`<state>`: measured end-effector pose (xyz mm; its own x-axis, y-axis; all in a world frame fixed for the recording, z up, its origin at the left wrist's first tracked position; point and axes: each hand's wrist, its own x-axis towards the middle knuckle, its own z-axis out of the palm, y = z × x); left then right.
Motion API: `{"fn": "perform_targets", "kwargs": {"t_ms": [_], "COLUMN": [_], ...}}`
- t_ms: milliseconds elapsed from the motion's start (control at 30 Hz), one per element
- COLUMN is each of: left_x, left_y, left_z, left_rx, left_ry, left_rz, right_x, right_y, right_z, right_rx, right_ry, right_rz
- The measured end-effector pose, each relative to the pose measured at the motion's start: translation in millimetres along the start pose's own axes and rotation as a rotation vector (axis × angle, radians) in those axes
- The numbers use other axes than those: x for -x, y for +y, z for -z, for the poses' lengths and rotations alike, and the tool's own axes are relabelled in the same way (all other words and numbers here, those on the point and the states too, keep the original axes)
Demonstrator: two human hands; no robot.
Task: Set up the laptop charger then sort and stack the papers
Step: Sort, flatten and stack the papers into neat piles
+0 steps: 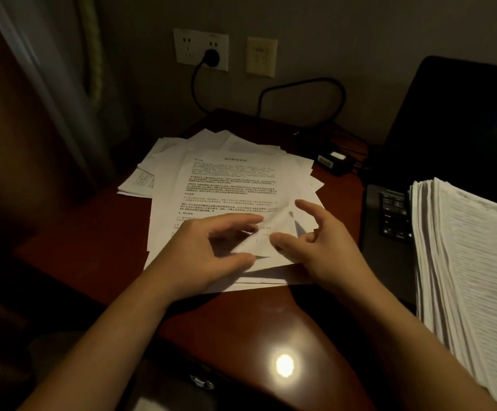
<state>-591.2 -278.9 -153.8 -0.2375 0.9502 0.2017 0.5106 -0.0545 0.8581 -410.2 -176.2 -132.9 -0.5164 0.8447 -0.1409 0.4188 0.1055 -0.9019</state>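
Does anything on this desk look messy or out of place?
Yes. The loose papers lie fanned and skewed, corners jutting every way. Odder still, a tall paper stack sits on the laptop keyboard, hiding part of it.

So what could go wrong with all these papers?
1. The tall stack sits on the laptop keyboard, right beside the right hand. A bump might topple it.
2. The loose pile is fanned out and reaches the left edge of the desk. Tugging the lifted corner quickly might crease that sheet or slide others off.
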Motion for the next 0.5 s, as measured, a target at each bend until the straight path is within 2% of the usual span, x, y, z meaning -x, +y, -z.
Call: {"fn": "perform_targets", "kwargs": {"t_ms": [167, 300, 400, 500], "left_x": [1, 2, 2, 1], "left_y": [-2, -1, -2, -2], "left_z": [0, 1, 1, 0], "left_rx": [0.124, 0.103, -0.006, -0.114], "left_ry": [0.131, 0.166, 0.088, -0.060], "left_rz": [-0.002, -0.022, -0.080, -0.029], "right_x": [2, 1, 1, 3], "right_y": [-1, 6, 5, 5], "right_z": [14, 12, 8, 0], "right_rx": [-0.128, -0.169, -0.141, -0.096], "right_ry": [-0.094, -0.056, 0.006, 0.068], "right_rz": [-0.071, -0.052, -0.017, 0.027]}}
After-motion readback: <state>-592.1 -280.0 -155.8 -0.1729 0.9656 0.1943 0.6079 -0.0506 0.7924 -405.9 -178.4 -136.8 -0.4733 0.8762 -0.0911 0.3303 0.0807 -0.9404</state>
